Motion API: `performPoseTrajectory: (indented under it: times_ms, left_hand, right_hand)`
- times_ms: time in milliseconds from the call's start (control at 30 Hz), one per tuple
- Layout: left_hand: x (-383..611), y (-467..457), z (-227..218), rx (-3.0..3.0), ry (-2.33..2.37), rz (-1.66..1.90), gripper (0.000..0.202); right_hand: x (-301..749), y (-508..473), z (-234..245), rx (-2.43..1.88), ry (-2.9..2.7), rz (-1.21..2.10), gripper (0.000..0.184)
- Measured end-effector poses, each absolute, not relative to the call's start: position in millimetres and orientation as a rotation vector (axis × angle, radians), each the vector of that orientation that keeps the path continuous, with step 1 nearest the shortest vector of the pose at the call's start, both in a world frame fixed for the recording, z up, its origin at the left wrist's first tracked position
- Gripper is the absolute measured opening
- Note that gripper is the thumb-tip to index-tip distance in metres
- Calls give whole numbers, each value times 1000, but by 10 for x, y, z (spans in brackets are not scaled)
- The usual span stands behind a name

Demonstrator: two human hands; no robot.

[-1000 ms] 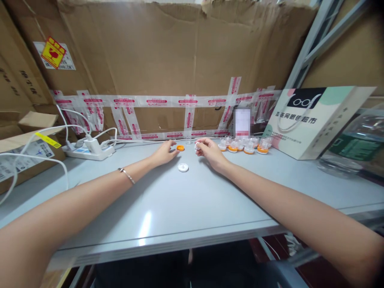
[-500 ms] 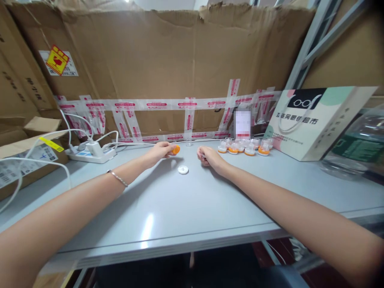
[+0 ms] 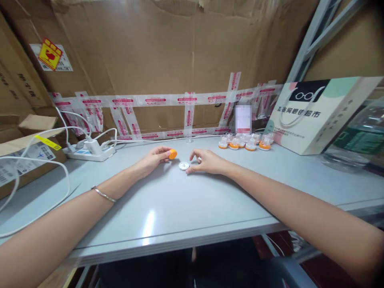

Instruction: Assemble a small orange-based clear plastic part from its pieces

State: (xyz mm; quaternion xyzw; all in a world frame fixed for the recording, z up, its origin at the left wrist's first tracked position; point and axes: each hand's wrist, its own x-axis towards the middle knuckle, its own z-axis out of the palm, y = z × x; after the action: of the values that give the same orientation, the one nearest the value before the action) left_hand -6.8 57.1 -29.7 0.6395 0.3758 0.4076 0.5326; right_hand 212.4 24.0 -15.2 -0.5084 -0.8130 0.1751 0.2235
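Observation:
My left hand (image 3: 153, 158) pinches a small orange cap (image 3: 173, 154) between thumb and fingers, just above the grey table (image 3: 168, 208). A white round disc (image 3: 183, 165) lies flat on the table between both hands. My right hand (image 3: 205, 161) rests with its fingers spread, the fingertips touching the table right beside the disc; a small pale piece shows at its knuckles, and I cannot tell if it is held. A silver bracelet (image 3: 103, 194) circles my left wrist.
A cluster of several clear pieces with orange bases (image 3: 245, 141) stands at the back right. A paper bag (image 3: 318, 114) leans behind them. A white power strip (image 3: 90, 151) with cables lies at the back left beside cardboard boxes (image 3: 27, 150). A taped cardboard wall closes the back.
My left hand took the orange cap off the table and drew it nearer. My right hand moved left and down from the back, and its fingers spread beside the white disc.

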Motion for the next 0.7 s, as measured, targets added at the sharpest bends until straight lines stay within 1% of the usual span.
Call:
performPoseTrajectory:
  times_ms: [300, 433, 500, 600, 700]
  left_hand:
    - [-45, 502, -271, 1651, 934, 907, 32]
    - [-32, 439, -232, 1778, 939, 833, 41]
    - [-31, 424, -221, 1797, 925, 804, 42]
    - [-40, 429, -216, 1794, 931, 767, 41]
    - [-63, 451, -222, 1815, 950, 757, 43]
  right_hand:
    - [2024, 241, -235, -1401, -2209, 517, 48]
    - [2025, 244, -245, -1392, -2219, 536, 45]
    - [2021, 244, -248, -1390, -2224, 549, 44]
    - [2022, 242, -236, -1383, -2233, 570, 46]
    - [2067, 251, -192, -1366, -2256, 583, 52]
